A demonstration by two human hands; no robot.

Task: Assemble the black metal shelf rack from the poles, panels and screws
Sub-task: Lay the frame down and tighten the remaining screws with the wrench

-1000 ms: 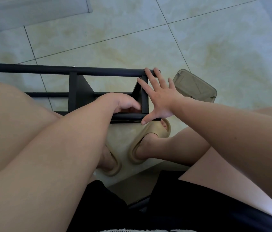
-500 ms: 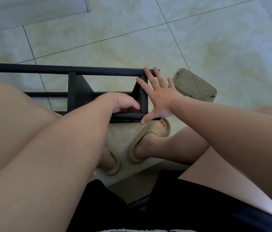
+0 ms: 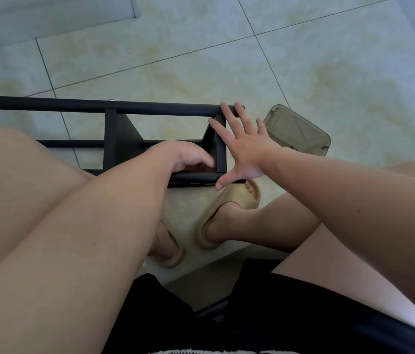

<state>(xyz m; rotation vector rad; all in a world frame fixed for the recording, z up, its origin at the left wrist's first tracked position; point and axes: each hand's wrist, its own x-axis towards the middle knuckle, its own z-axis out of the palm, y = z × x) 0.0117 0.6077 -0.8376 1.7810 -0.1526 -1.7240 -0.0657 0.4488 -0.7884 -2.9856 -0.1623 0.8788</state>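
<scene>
A: While the black rack point(image 3: 110, 139) is lying on its side on the tiled floor point(image 3: 201, 60), just in front of the knees, where are the hands sitting?

B: Right hand point(image 3: 244, 149) is spreading flat against the rack's end. Fingertips are touching the far pole point(image 3: 48, 105), and the thumb is touching the near pole point(image 3: 191, 177).

A: And the left hand point(image 3: 188, 158)?

B: It is reaching inside the frame at that same end, beside the upright panel point(image 3: 221, 146), fingers curling under. Whether they are pinching anything, I cannot tell: the palm is hiding it.

A: Anything else lying around?

B: A translucent plastic container point(image 3: 301, 134) is resting on the floor just right of the rack's end. Tan slippers point(image 3: 229, 208) are showing below the frame. A small screw head point(image 3: 111, 100) is showing on the far pole.
</scene>
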